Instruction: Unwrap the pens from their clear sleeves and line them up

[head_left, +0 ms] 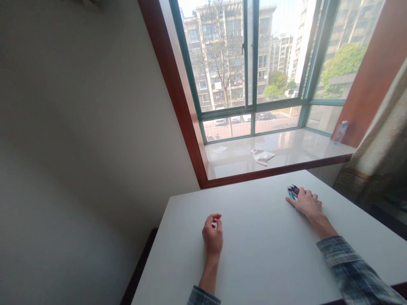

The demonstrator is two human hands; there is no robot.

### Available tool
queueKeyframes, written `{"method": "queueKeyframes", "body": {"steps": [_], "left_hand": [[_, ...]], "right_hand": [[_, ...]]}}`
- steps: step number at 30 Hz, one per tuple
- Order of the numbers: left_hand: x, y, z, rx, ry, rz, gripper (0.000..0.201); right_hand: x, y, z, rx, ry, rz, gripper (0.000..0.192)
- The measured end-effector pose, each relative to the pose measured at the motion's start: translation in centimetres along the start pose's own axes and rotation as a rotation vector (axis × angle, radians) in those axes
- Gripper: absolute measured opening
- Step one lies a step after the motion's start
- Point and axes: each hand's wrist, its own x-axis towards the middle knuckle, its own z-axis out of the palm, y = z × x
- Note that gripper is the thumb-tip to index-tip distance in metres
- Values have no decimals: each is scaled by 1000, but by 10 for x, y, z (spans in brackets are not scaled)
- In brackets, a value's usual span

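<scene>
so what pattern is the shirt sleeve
Blue-grey plaid shirt sleeve, clearest in the head view by the right hand.

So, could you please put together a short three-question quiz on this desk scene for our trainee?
1. True or false: the right hand rests on a bunch of pens.
2. Which hand is curled, holding nothing that can be seen: A) left hand, B) right hand?
3. What lies on the windowsill near its middle?

Key: 1. True. 2. A. 3. A crumpled white cloth, with a smaller white scrap to its left.
</scene>
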Motion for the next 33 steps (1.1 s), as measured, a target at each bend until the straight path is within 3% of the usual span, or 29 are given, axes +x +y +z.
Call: {"method": "queueKeyframes", "body": {"steps": [3, 5, 7, 14, 22, 25, 29, 33], "left_hand": [[-1, -1, 1, 27, -8, 11, 20], [-3, 2, 2, 46, -13, 33, 20], [-6, 6, 3, 60, -24, 68, 19], [-6, 19, 6, 88, -83, 135, 20], [1, 23, 3, 76, -96, 214, 20], [12, 29, 2, 86, -89, 260, 20], [40, 37, 8, 76, -84, 329, 20], [72, 35, 21, 16, -137, 316, 19]], "right_hand": [[-5, -7, 11, 11, 73, 24, 102], [-8, -13, 15, 19, 113, 38, 107], [-8, -14, 15, 37, 132, 33, 100], [0, 6, 9, 127, 189, -108, 49], [1, 7, 0, 296, 239, -77, 31], [-1, 6, -5, 353, 316, -54, 30], [-14, -14, -20, 533, 538, -160, 34], [-42, -66, -30, 671, 547, -372, 38]]}}
